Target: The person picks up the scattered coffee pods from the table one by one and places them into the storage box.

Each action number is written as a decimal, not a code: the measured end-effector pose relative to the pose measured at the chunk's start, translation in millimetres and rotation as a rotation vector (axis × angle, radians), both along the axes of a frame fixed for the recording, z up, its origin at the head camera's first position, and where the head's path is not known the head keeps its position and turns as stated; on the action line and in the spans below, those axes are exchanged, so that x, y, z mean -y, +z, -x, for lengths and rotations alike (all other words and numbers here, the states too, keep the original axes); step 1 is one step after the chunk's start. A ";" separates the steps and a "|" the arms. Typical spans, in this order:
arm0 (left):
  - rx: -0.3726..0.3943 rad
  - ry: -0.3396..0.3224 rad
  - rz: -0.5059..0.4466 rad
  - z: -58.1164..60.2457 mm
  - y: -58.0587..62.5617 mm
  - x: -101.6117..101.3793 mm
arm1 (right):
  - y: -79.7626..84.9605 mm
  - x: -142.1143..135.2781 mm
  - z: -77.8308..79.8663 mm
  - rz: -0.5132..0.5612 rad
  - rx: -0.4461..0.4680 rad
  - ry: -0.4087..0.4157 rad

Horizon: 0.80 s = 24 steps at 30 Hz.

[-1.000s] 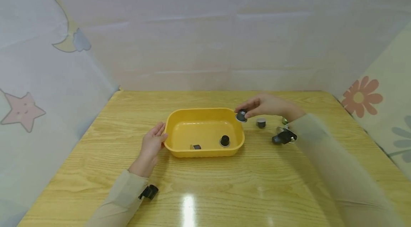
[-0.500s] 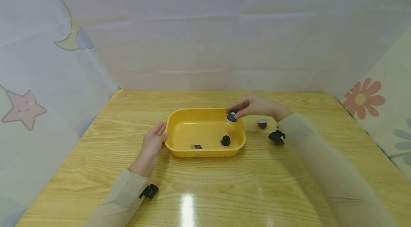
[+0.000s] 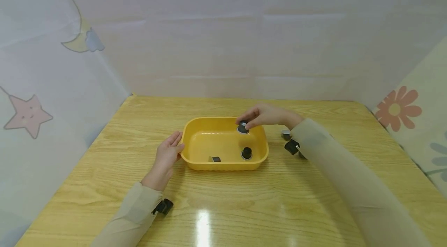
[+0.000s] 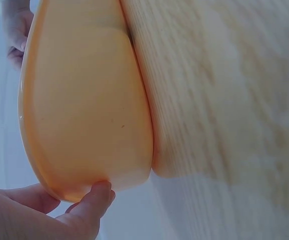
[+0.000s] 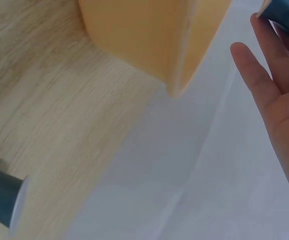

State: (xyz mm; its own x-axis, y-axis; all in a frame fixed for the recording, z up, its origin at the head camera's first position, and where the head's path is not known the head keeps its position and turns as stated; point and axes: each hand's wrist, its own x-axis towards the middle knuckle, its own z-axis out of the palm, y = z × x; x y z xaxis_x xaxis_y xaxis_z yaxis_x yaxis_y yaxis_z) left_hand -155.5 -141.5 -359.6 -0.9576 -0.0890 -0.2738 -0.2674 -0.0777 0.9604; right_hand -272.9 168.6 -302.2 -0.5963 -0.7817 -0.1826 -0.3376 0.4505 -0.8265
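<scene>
Pinched between the thumb and fingers of my right hand (image 3: 262, 115) is a small dark capsule (image 3: 243, 127), its wide silvery rim facing down. I hold it above the far right part of a yellow bin (image 3: 223, 166), apart from the floor of the bin. With my left hand (image 3: 167, 154) I grip the bin's left end at the rim.

Inside the bin are two more: a black capsule (image 3: 246, 152) standing rim down toward the right, and a grey capsule (image 3: 216, 159) near the front wall, partly hidden by the edge.

On the wooden table (image 3: 223, 204), just right of the bin, stands a pale-topped capsule (image 3: 286, 135), wide end up. Near it, a dark object is mostly covered by my sleeve (image 3: 319, 142), too hidden to name.

Black mounts (image 3: 163, 207) sit at both my wrists. Behind the table hangs a pale backdrop (image 3: 223, 45), with a pink star (image 3: 28, 116) printed at left and a red flower (image 3: 398, 109) at right.
</scene>
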 end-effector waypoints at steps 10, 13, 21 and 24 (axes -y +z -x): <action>0.000 0.009 0.000 1.8 -1.4 -0.6 | 4.5 18.0 2.1 -0.009 -0.010 0.054; -0.007 0.004 -0.007 1.9 -1.7 -2.1 | 5.0 22.6 2.8 -0.008 -0.014 0.067; -0.002 0.000 0.013 1.4 -1.7 -4.9 | 10.8 37.4 0.0 -0.031 -0.003 0.075; -0.002 -0.006 0.012 0.8 -1.6 -6.2 | 11.3 42.2 0.5 -0.044 -0.008 0.084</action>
